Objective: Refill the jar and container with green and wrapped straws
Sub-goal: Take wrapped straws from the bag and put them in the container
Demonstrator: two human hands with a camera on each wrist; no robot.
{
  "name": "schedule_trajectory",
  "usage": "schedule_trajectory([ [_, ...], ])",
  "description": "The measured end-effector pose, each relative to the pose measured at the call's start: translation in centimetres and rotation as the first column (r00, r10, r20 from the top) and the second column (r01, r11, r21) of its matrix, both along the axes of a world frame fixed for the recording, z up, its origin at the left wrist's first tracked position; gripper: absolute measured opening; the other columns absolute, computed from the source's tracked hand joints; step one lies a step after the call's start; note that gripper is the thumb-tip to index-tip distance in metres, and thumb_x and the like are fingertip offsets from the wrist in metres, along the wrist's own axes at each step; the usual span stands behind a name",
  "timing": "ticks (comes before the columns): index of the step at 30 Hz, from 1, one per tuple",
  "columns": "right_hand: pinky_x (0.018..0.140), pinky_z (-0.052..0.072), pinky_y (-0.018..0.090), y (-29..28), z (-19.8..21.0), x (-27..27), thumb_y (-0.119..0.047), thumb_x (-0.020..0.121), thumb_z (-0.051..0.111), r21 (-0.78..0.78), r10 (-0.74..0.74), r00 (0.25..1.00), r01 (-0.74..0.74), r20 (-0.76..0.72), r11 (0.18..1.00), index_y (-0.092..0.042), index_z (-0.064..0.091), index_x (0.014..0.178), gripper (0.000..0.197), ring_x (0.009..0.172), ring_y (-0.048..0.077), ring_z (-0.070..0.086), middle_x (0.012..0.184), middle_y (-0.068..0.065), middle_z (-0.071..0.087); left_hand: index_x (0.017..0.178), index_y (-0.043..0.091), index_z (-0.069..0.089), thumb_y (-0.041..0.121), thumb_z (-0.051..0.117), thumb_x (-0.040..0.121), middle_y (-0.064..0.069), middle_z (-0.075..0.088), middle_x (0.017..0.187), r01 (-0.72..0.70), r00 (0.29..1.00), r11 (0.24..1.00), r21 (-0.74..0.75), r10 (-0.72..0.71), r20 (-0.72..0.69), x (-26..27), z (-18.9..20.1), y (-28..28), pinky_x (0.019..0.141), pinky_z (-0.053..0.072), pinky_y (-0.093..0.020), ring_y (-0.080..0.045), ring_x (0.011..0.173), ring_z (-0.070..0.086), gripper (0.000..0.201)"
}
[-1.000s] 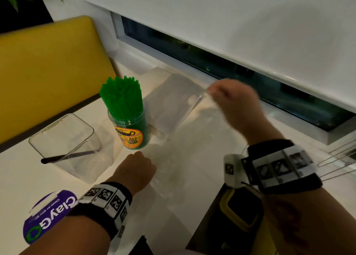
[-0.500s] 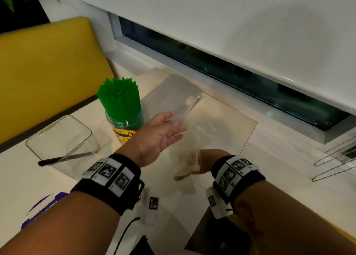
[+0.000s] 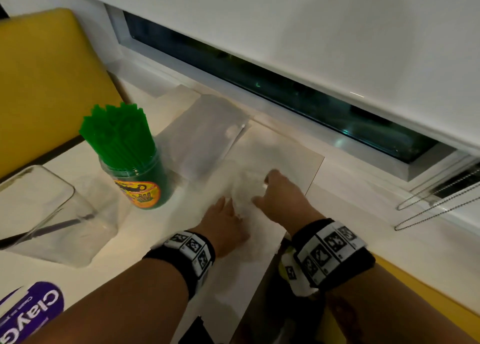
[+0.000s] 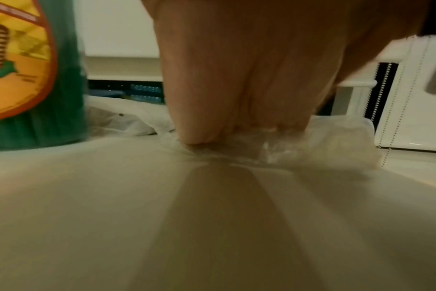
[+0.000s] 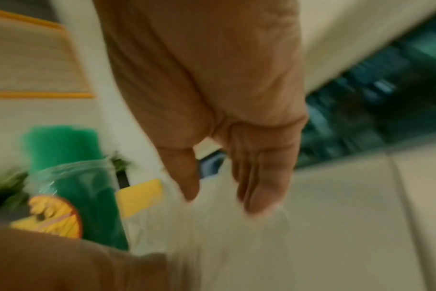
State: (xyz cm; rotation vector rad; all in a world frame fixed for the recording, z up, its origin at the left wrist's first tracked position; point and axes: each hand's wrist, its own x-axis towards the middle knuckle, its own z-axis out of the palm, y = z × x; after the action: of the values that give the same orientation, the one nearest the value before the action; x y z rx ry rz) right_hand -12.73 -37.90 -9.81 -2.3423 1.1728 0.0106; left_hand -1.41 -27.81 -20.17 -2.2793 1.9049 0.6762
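While we lean over the white bench (image 3: 350,229), both our hands lie low on a crumpled clear plastic bag (image 3: 246,187) that is spread on a pale board (image 3: 293,151). Our left hand (image 3: 223,226) is flat on the near part of the bag; in the left wrist view its fingers (image 4: 194,128) are straight and close together, and their tips press the plastic down. Our right hand (image 3: 283,198) is just beside it, on the side of the window (image 3: 285,91). In the right wrist view, which is blurred, its fingers (image 5: 261,187) are bent a little and touch the plastic, but we cannot tell if they grip it or only rest on it.

To the left of the hands stands the jar (image 3: 142,185), upright, with a yellow and red label, and it is packed with green straws (image 3: 117,133) that rise well above its rim. Further left stands the clear container (image 3: 46,213); a single dark straw (image 3: 52,226) leans across it. Behind the bag, near the window sill, a flat whitish packet (image 3: 205,138) lies on the board; what is in it we cannot make out. At the near left corner lies a purple label (image 3: 33,310) with white letters. At the far right a bead chain (image 3: 428,206) lies on the bench.
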Motion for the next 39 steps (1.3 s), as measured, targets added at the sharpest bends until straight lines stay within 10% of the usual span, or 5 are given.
schedule_trajectory([
  [9, 0.118, 0.022, 0.048, 0.2, -6.4, 1.7, -0.018, 0.097, 0.044, 0.02, 0.564, 0.65, -0.646, -0.51, 0.763, -0.005, 0.024, 0.152, 0.059, 0.145, 0.042, 0.015, 0.159, 0.019, 0.014, 0.153, 0.022, 0.033, 0.041, 0.05, 0.098, -0.006, 0.027, 0.161, -0.139, 0.962, 0.988, -0.071, 0.118, -0.246, 1.5, 2.9, -0.3, 0.118, 0.018, -0.033, -0.026, 0.147, 0.024, 0.06],
  [19, 0.111, 0.033, 0.05, -9.9, -3.1, 3.7, -0.028, 0.092, 0.053, -0.163, 0.245, 0.727, -0.441, -0.642, 0.883, -0.019, 0.046, 0.14, 0.049, 0.128, 0.036, 0.041, 0.143, 0.014, 0.039, 0.131, 0.013, 0.049, 0.018, 0.073, 0.085, -0.002, 0.057, 0.119, -0.846, 0.52, 0.434, -0.31, 0.543, -0.659, 6.1, 1.8, 3.9, 0.089, 0.044, -0.03, -0.021, 0.107, 0.058, 0.052],
  [23, 0.094, 0.043, 0.037, -8.2, 0.4, 9.2, -0.016, 0.09, 0.053, -0.391, 0.179, 0.935, -0.295, -0.306, 0.872, -0.013, 0.061, 0.123, 0.034, 0.112, 0.031, 0.052, 0.126, 0.014, 0.054, 0.137, 0.015, 0.044, 0.02, 0.071, 0.087, 0.003, 0.057, 0.118, -0.847, 0.521, 0.432, -0.309, 0.561, -0.643, 6.9, 2.0, 4.4, 0.093, 0.047, -0.035, -0.021, 0.107, 0.058, 0.057],
  [26, 0.088, 0.048, 0.032, -5.5, 0.4, 13.2, -0.017, 0.09, 0.06, 0.227, -0.038, 0.996, 0.018, 0.081, 0.974, -0.004, 0.055, 0.126, 0.039, 0.111, 0.031, 0.058, 0.127, 0.015, 0.059, 0.14, 0.015, 0.043, 0.022, 0.071, 0.088, 0.0, 0.059, 0.124, -0.851, 0.519, 0.426, -0.308, 0.586, -0.623, 7.3, 2.3, 4.4, 0.094, 0.047, -0.036, -0.022, 0.11, 0.058, 0.059],
  [39, 0.072, 0.047, 0.029, -3.1, -3.5, 18.4, -0.03, 0.085, 0.06, 0.546, -0.383, 0.906, 0.231, 0.181, 0.805, -0.014, 0.064, 0.107, 0.027, 0.098, 0.029, 0.064, 0.105, 0.011, 0.064, 0.143, 0.022, 0.044, 0.03, 0.066, 0.091, 0.005, 0.06, 0.128, -0.794, 0.6, 0.508, -0.333, 0.569, -0.562, 8.5, 2.9, 6.9, 0.095, 0.047, -0.026, -0.01, 0.115, 0.056, 0.057],
])
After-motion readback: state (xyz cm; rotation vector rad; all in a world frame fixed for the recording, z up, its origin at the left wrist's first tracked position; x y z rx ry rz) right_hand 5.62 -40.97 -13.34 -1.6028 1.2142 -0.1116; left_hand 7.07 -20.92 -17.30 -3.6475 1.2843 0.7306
